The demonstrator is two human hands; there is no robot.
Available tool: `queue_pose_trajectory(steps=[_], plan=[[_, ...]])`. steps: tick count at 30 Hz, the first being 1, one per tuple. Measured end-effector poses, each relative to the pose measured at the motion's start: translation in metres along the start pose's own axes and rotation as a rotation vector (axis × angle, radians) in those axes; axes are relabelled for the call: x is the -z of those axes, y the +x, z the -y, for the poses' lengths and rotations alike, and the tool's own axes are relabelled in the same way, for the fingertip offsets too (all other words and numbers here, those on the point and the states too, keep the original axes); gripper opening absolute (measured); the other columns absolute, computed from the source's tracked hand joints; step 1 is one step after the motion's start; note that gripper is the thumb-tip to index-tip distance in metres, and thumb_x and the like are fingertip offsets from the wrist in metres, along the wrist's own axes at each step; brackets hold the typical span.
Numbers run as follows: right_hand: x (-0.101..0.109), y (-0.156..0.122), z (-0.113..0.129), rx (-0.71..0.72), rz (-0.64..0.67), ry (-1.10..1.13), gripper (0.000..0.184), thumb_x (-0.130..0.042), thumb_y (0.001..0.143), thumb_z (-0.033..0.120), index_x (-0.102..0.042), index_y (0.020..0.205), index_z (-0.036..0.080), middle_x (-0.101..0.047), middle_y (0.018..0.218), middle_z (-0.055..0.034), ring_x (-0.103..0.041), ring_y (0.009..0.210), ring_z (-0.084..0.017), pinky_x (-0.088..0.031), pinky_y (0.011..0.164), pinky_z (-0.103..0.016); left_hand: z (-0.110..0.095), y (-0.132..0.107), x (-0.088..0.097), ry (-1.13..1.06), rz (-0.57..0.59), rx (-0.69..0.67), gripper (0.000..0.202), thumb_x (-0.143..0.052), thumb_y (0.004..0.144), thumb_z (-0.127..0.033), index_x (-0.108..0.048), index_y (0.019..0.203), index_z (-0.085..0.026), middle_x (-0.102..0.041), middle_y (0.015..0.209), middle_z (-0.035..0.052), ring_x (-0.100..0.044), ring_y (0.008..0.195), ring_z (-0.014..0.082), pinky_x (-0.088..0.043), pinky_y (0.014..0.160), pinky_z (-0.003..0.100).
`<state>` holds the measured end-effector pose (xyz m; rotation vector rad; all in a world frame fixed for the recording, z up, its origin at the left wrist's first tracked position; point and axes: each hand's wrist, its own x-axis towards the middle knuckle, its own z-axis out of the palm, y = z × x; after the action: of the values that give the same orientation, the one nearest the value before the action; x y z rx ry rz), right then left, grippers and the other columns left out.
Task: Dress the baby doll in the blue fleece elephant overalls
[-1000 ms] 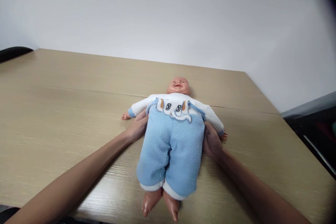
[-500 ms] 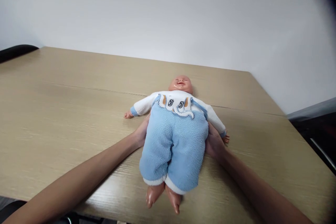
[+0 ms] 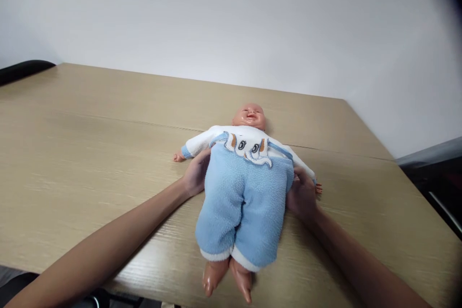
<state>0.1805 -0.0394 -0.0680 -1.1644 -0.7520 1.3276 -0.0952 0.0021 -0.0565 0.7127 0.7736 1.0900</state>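
Observation:
A baby doll [image 3: 250, 118] lies on its back on the wooden table, its head away from me and its bare feet toward me. It wears a white top with blue cuffs and fluffy blue overalls [image 3: 234, 183] with an elephant patch [image 3: 250, 148] on the chest. My left hand [image 3: 197, 173] grips the left side of the overalls near the waist, its fingers mostly hidden behind the cloth. On the opposite side, my right hand [image 3: 302, 195] holds the overalls at the same height, thumb near the top edge and the other fingers tucked out of sight.
The wooden table [image 3: 108, 168] has a seam running across it behind the doll's shoulders. A white wall [image 3: 216, 19] stands behind it. Black chair parts show at the far left [image 3: 27, 70] and below the near left edge. A dark object [image 3: 433, 173] stands at the right.
Both hands have shifted slightly up the sides of the overalls, and more of the left hand shows. The overalls and elephant patch have moved a little to the right.

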Motion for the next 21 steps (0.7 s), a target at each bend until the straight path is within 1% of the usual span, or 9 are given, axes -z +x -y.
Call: queue_pose_trajectory(steps=[3,5,7,9,11,14,17,19,21], plan=[[0.001,-0.002,-0.005,0.146,-0.140,-0.036,0.017,-0.075,0.077,0.032,-0.064,0.063,0.030,-0.062,0.061,0.0005,-0.056,0.063,-0.025,-0.052,0.064,-0.041,-0.001,0.003,0.004,0.045,0.008,-0.043,0.029,-0.078,0.082,-0.046,-0.074,0.097,-0.021,-0.081,0.100,0.0081,-0.072,0.117,0.0397,-0.056,0.104,0.052],[0.003,-0.003,-0.008,0.243,-0.177,-0.058,0.017,-0.078,0.075,0.032,-0.066,0.063,0.031,-0.064,0.065,0.0000,-0.061,0.071,-0.027,-0.054,0.070,-0.041,-0.003,0.004,0.008,0.043,0.028,-0.063,0.025,-0.075,0.082,-0.043,-0.073,0.097,-0.023,-0.079,0.098,0.0071,-0.071,0.113,0.0376,-0.055,0.100,0.050],[0.003,-0.003,-0.009,0.341,-0.188,-0.063,0.018,-0.083,0.072,0.035,-0.067,0.065,0.031,-0.070,0.074,-0.0014,-0.066,0.085,-0.031,-0.056,0.079,-0.043,-0.006,0.006,0.012,0.033,0.047,-0.083,0.023,-0.072,0.082,-0.038,-0.072,0.099,-0.023,-0.076,0.096,0.0063,-0.070,0.107,0.0341,-0.053,0.095,0.046],[0.002,-0.002,-0.005,0.348,-0.137,-0.029,0.019,-0.083,0.072,0.042,-0.068,0.069,0.032,-0.075,0.086,-0.0035,-0.068,0.101,-0.034,-0.056,0.088,-0.045,-0.008,0.008,0.019,0.049,0.081,-0.109,0.021,-0.072,0.081,-0.037,-0.072,0.097,-0.022,-0.073,0.094,0.0056,-0.067,0.097,0.0298,-0.050,0.088,0.041],[0.000,-0.002,0.003,0.268,-0.046,0.022,0.014,-0.079,0.074,0.043,-0.071,0.076,0.032,-0.075,0.092,-0.0050,-0.067,0.107,-0.036,-0.054,0.090,-0.046,-0.009,0.010,0.026,0.102,0.132,-0.140,0.019,-0.075,0.081,-0.037,-0.071,0.091,-0.021,-0.068,0.089,0.0043,-0.062,0.088,0.0253,-0.046,0.081,0.037],[-0.001,-0.002,0.016,0.163,0.082,0.028,0.012,-0.070,0.074,0.035,-0.076,0.084,0.030,-0.067,0.083,-0.0035,-0.064,0.094,-0.032,-0.052,0.087,-0.043,-0.009,0.013,0.035,0.203,0.180,-0.162,0.024,-0.079,0.084,-0.042,-0.072,0.088,-0.019,-0.062,0.085,0.0030,-0.056,0.082,0.0217,-0.042,0.080,0.035],[0.003,-0.003,0.025,0.229,0.147,-0.088,0.010,-0.067,0.073,0.030,-0.074,0.079,0.028,-0.058,0.077,-0.0018,-0.053,0.078,-0.026,-0.046,0.077,-0.038,-0.008,0.013,0.038,0.276,0.213,-0.139,0.031,-0.082,0.089,-0.048,-0.074,0.092,-0.019,-0.063,0.087,0.0034,-0.054,0.082,0.0207,-0.040,0.079,0.034],[0.008,-0.001,0.031,0.257,0.177,-0.171,0.009,-0.068,0.073,0.030,-0.074,0.080,0.028,-0.056,0.077,-0.0015,-0.048,0.076,-0.024,-0.043,0.073,-0.037,-0.007,0.012,0.037,0.300,0.229,-0.138,0.033,-0.084,0.089,-0.050,-0.074,0.096,-0.019,-0.063,0.089,0.0028,-0.054,0.081,0.0197,-0.038,0.077,0.032],[0.013,0.005,0.038,0.223,0.229,-0.216,0.011,-0.069,0.072,0.031,-0.073,0.082,0.028,-0.058,0.079,-0.0013,-0.048,0.078,-0.025,-0.043,0.074,-0.036,-0.007,0.011,0.035,0.316,0.214,-0.171,0.034,-0.084,0.090,-0.051,-0.072,0.097,-0.020,-0.063,0.090,0.0020,-0.054,0.082,0.0193,-0.039,0.079,0.032]])
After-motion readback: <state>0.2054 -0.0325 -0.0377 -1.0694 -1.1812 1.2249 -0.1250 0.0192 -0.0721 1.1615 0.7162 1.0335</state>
